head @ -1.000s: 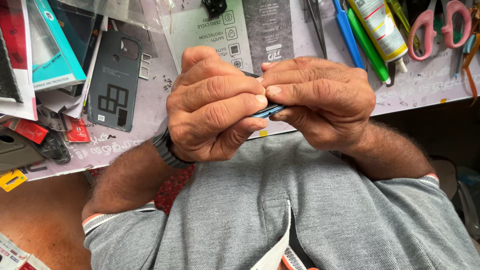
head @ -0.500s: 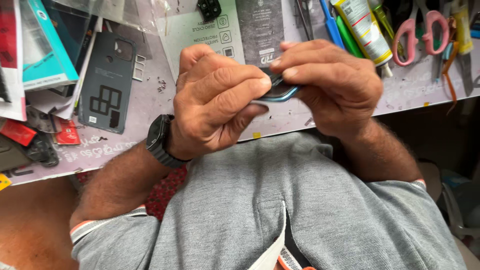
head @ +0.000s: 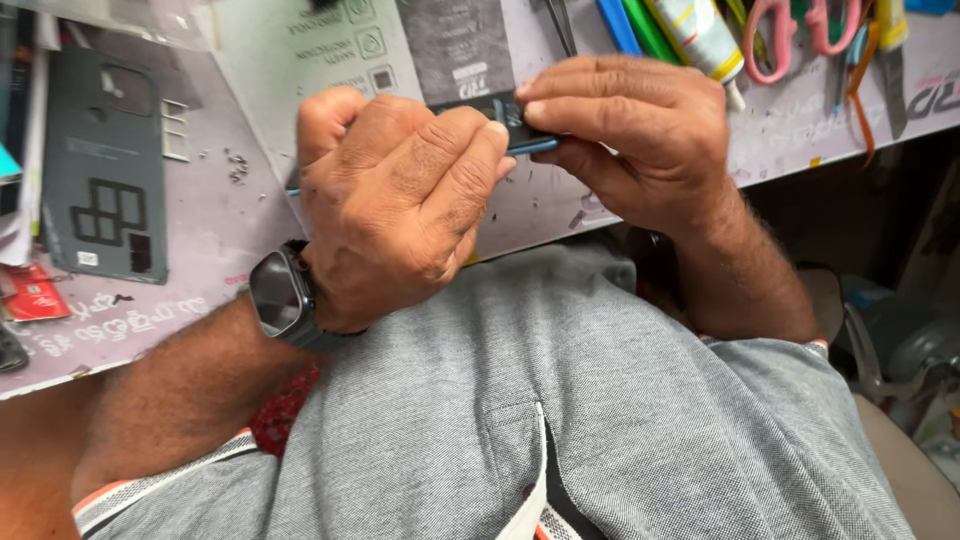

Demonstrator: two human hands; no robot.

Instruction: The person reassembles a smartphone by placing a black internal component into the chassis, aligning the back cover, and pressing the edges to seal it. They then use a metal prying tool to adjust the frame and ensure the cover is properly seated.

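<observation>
My left hand [head: 400,205] and my right hand [head: 635,140] are closed together around a thin blue-edged phone [head: 520,125], held just above the edge of the workbench [head: 210,240]. Only a short strip of the phone shows between my fingers; the remainder is hidden behind my knuckles. A dark smartwatch [head: 280,295] sits on my left wrist. Below the hands is my grey shirt [head: 560,400].
A dark grey phone back cover [head: 105,165] lies on the bench at left beside tiny screws [head: 237,165]. Pink-handled scissors [head: 790,35], a white glue tube [head: 700,35], blue and green tools and a printed sheet [head: 330,40] lie along the back. A red card [head: 35,295] rests far left.
Both hands have moved up and away from my chest toward the bench with the phone still between them. More of the phone's blue edge now shows at my right fingertips.
</observation>
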